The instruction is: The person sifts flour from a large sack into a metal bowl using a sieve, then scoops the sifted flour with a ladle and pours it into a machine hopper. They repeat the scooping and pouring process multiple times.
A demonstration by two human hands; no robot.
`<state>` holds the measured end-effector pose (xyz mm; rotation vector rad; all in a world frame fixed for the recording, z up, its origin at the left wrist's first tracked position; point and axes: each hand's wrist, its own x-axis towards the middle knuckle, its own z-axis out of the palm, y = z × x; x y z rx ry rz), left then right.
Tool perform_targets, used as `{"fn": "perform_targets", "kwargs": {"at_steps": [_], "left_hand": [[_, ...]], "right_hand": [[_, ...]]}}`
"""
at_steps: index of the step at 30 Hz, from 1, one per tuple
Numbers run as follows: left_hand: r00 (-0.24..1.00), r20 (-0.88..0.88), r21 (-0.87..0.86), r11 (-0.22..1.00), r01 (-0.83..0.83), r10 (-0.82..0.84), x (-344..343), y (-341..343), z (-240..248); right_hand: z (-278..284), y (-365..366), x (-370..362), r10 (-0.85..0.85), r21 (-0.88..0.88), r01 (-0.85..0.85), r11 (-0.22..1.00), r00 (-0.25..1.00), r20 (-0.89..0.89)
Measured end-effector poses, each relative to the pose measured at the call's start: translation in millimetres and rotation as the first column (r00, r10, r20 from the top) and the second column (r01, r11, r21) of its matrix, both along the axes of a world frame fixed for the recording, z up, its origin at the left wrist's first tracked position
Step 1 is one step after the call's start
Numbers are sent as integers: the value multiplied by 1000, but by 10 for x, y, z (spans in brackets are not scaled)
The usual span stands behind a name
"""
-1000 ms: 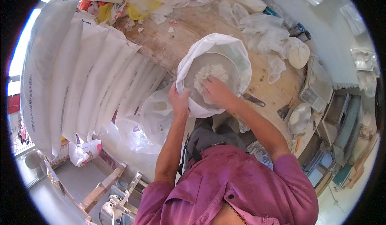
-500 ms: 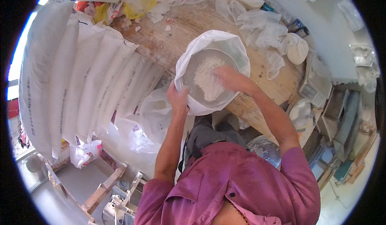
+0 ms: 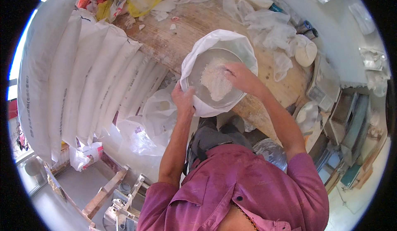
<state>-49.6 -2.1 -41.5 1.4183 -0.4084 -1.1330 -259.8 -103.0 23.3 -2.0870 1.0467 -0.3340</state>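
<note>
A broad, scuffed brown wooden desk (image 3: 186, 36) stands against a smooth, pale grey-white wall (image 3: 343, 32) that curves along the right. Bright bluish-white daylight (image 3: 20, 57) enters at the left edge. Smooth, pale floor (image 3: 345, 204) shows at the lower right, near narrow grey-green box-shaped units (image 3: 355, 125). At the lower left, a reddish-brown wooden beam (image 3: 105, 191) runs diagonally.

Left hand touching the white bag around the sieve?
Touching: the head view shows the left hand closed on the white bag at its left edge, thumb over the rim.
</note>
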Motion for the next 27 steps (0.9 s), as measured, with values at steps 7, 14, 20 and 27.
{"fn": "perform_targets", "kwargs": {"at_steps": [7,14,20,27], "left_hand": [[1000,24,22,1000,12,-13,31,-16,-71],[1000,-24,-13,1000,16,-16,57,-44,-88],[993,118,73,997,10,-18,-19,-76,346],[990,138,-26,999,-33,37,95,-30,118]], "right_hand": [[-18,223,-224,-172,-386,198,901,980,100],[-77,508,-307,-536,-56,539,840,812,-231],[-488,507,-453,-718,-187,694,695,685,-123],[-652,557,-379,-691,-237,656,717,713,-119]]}}
